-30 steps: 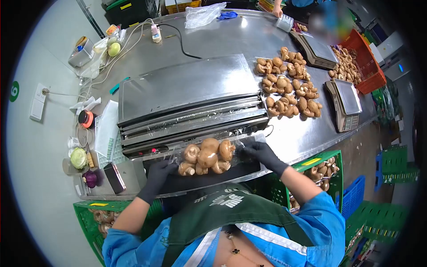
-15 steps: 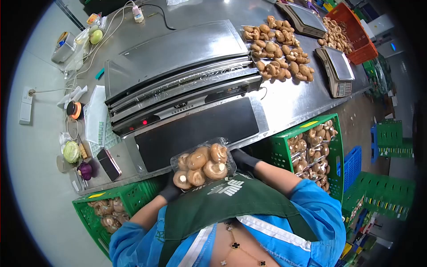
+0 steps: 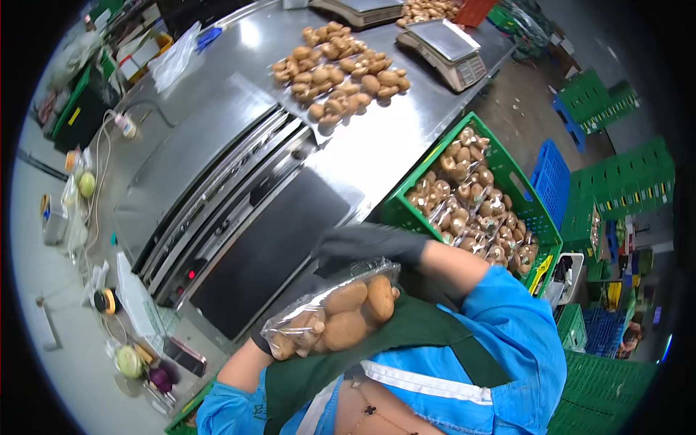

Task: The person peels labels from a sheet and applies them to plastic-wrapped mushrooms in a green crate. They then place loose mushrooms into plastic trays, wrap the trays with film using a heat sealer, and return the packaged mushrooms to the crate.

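Black-gloved fingers of the left hand grip the lower end of a wrapped tray of mushrooms at lower centre, the right hand clasps its upper edge, beside a green crate of packed mushrooms at right.

film-wrapped pack of brown mushrooms, tilted, held up just before the green apron.

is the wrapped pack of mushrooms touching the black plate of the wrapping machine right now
Apart. In the head view the wrapped pack of mushrooms is held up against the apron by the left hand, with the right hand above it, clear of the black plate.
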`<control>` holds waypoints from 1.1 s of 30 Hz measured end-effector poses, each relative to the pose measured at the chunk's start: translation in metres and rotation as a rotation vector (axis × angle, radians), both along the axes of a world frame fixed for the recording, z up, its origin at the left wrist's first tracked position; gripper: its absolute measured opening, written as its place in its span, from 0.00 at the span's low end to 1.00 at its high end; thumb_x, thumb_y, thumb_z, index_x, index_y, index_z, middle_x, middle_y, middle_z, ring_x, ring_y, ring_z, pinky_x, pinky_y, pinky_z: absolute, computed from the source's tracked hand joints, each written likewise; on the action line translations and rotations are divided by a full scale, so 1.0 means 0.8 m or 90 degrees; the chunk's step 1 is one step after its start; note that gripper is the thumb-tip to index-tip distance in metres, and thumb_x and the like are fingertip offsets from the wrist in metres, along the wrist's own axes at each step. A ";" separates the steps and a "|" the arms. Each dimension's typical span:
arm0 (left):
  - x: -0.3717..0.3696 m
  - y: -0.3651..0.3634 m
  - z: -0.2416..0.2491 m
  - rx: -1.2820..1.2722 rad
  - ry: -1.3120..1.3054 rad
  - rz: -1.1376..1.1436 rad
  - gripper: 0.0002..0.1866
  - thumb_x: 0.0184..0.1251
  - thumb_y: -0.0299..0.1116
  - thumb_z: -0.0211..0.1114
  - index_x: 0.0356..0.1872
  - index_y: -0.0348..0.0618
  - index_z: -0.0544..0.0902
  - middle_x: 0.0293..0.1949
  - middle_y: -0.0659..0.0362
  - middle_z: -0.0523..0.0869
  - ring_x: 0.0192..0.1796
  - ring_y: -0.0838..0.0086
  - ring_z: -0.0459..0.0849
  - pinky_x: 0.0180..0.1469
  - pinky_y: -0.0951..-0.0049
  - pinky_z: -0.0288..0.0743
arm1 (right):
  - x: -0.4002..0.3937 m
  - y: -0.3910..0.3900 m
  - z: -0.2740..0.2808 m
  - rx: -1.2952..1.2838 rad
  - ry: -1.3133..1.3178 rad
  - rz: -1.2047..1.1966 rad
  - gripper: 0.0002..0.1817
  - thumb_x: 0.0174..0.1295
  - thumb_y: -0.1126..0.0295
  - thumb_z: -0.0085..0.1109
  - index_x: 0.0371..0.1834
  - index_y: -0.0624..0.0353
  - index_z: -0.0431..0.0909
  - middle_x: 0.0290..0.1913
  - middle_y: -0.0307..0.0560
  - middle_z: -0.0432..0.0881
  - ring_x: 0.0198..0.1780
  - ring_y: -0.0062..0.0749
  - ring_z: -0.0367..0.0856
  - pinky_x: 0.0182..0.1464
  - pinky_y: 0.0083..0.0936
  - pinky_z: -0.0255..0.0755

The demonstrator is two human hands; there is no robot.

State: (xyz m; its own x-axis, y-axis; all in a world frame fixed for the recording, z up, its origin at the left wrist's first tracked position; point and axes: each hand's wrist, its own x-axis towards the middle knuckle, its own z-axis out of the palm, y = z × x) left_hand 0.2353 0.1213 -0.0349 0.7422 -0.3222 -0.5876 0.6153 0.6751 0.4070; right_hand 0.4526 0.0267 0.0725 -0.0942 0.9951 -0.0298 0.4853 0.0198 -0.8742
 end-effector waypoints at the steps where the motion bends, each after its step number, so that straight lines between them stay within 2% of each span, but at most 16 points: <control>1: 0.028 0.000 0.005 0.006 -0.011 -0.005 0.27 0.52 0.38 0.67 0.51 0.34 0.71 0.45 0.53 0.78 0.48 0.68 0.78 0.52 0.69 0.72 | 0.027 -0.015 0.009 -0.061 0.036 0.027 0.27 0.52 0.58 0.59 0.55 0.57 0.68 0.42 0.49 0.78 0.44 0.38 0.78 0.47 0.29 0.71; 2: 0.056 -0.005 0.011 0.118 -0.153 -0.063 0.30 0.55 0.43 0.63 0.55 0.36 0.68 0.45 0.54 0.79 0.45 0.70 0.79 0.49 0.70 0.73 | 0.042 -0.030 0.016 -0.130 0.082 0.054 0.33 0.49 0.51 0.60 0.56 0.57 0.67 0.43 0.51 0.78 0.47 0.42 0.77 0.50 0.32 0.70; 4: 0.095 -0.025 0.011 0.223 -0.285 -0.142 0.33 0.57 0.49 0.58 0.60 0.39 0.64 0.44 0.55 0.80 0.42 0.73 0.80 0.46 0.71 0.75 | 0.035 -0.052 0.031 -0.135 -0.175 0.066 0.39 0.45 0.47 0.63 0.58 0.57 0.65 0.49 0.54 0.75 0.48 0.46 0.77 0.53 0.30 0.68; 6: 0.137 -0.041 -0.006 0.219 -0.621 0.134 0.29 0.63 0.45 0.53 0.60 0.39 0.63 0.51 0.53 0.75 0.47 0.73 0.77 0.53 0.73 0.71 | 0.072 -0.083 -0.008 -0.118 0.016 -0.108 0.39 0.45 0.52 0.66 0.59 0.59 0.63 0.49 0.52 0.76 0.49 0.40 0.76 0.54 0.30 0.67; 8: 0.174 -0.031 0.003 0.072 -0.056 0.260 0.20 0.65 0.36 0.51 0.56 0.39 0.67 0.49 0.54 0.76 0.46 0.73 0.77 0.53 0.73 0.70 | 0.113 -0.140 -0.073 -0.026 0.278 -0.418 0.31 0.51 0.62 0.64 0.58 0.59 0.64 0.49 0.45 0.75 0.49 0.31 0.73 0.52 0.28 0.69; 9: 0.180 -0.025 -0.005 0.312 -0.208 0.255 0.13 0.65 0.29 0.50 0.49 0.37 0.71 0.45 0.55 0.78 0.43 0.75 0.78 0.48 0.75 0.72 | 0.152 -0.169 -0.139 -0.004 0.312 -0.670 0.24 0.57 0.66 0.58 0.57 0.58 0.65 0.49 0.44 0.75 0.49 0.30 0.73 0.51 0.26 0.70; 12: 0.185 -0.006 -0.023 0.356 -0.231 0.231 0.10 0.65 0.27 0.50 0.44 0.36 0.74 0.41 0.55 0.79 0.40 0.77 0.78 0.45 0.76 0.71 | 0.209 -0.233 -0.176 0.072 0.459 -0.899 0.20 0.62 0.63 0.53 0.55 0.56 0.64 0.46 0.44 0.75 0.45 0.29 0.76 0.44 0.24 0.74; 16: 0.202 0.007 -0.037 0.313 -0.174 0.212 0.09 0.64 0.27 0.51 0.42 0.36 0.76 0.39 0.56 0.79 0.40 0.76 0.77 0.45 0.76 0.71 | 0.224 -0.223 -0.249 0.015 0.638 -0.830 0.24 0.60 0.59 0.55 0.56 0.55 0.63 0.49 0.41 0.73 0.48 0.29 0.73 0.48 0.32 0.71; 18: 0.218 0.010 -0.035 0.337 -0.191 0.185 0.10 0.63 0.27 0.52 0.43 0.36 0.75 0.40 0.56 0.79 0.41 0.76 0.77 0.46 0.76 0.71 | 0.235 -0.211 -0.301 -0.091 0.465 -0.830 0.24 0.58 0.61 0.57 0.55 0.61 0.68 0.49 0.42 0.75 0.44 0.28 0.74 0.45 0.28 0.71; 21: 0.249 0.019 -0.030 0.416 -0.210 0.163 0.10 0.63 0.27 0.53 0.43 0.36 0.75 0.40 0.56 0.80 0.43 0.77 0.77 0.47 0.77 0.70 | 0.289 -0.216 -0.255 -0.400 0.283 -0.737 0.26 0.57 0.53 0.56 0.48 0.64 0.72 0.42 0.47 0.79 0.37 0.32 0.77 0.41 0.33 0.73; 23: 0.272 0.035 -0.032 0.511 -0.231 0.149 0.12 0.61 0.28 0.56 0.45 0.36 0.75 0.42 0.58 0.79 0.46 0.77 0.76 0.50 0.78 0.69 | 0.331 -0.228 -0.272 -0.610 -0.309 -0.175 0.31 0.55 0.42 0.51 0.37 0.66 0.78 0.33 0.52 0.81 0.32 0.38 0.80 0.35 0.35 0.74; 24: 0.288 0.045 -0.035 0.518 -0.228 0.161 0.12 0.61 0.28 0.56 0.45 0.36 0.75 0.42 0.58 0.79 0.46 0.77 0.76 0.50 0.78 0.69 | 0.322 -0.187 -0.173 -0.789 -0.135 -0.358 0.36 0.51 0.35 0.48 0.28 0.64 0.79 0.29 0.55 0.81 0.33 0.42 0.81 0.34 0.35 0.73; 26: 0.324 0.070 -0.044 0.567 -0.267 0.180 0.17 0.59 0.29 0.60 0.50 0.38 0.72 0.47 0.58 0.77 0.50 0.75 0.74 0.51 0.76 0.68 | 0.334 -0.139 -0.107 -0.598 -0.457 -0.315 0.33 0.50 0.37 0.52 0.26 0.63 0.79 0.28 0.53 0.81 0.35 0.41 0.81 0.35 0.32 0.73; 28: 0.377 0.083 -0.064 0.732 -0.366 0.135 0.25 0.55 0.32 0.64 0.54 0.39 0.67 0.54 0.53 0.71 0.54 0.68 0.71 0.54 0.69 0.66 | 0.369 -0.075 -0.108 -0.388 -0.404 -0.400 0.30 0.51 0.42 0.55 0.37 0.62 0.79 0.31 0.52 0.81 0.38 0.42 0.80 0.41 0.33 0.72; 30: 0.446 0.095 -0.113 0.991 -0.390 0.291 0.31 0.52 0.35 0.66 0.56 0.41 0.64 0.55 0.47 0.68 0.56 0.59 0.69 0.56 0.63 0.64 | 0.398 0.013 -0.171 0.006 -0.039 -0.419 0.28 0.54 0.47 0.56 0.48 0.61 0.74 0.41 0.53 0.79 0.47 0.43 0.77 0.48 0.35 0.69; 33: 0.516 0.138 -0.156 1.076 -0.071 0.625 0.35 0.47 0.38 0.69 0.57 0.42 0.64 0.50 0.43 0.69 0.54 0.53 0.68 0.55 0.60 0.64 | 0.442 0.148 -0.256 0.213 -0.228 -0.425 0.30 0.56 0.49 0.54 0.55 0.59 0.67 0.55 0.60 0.69 0.55 0.50 0.69 0.55 0.36 0.64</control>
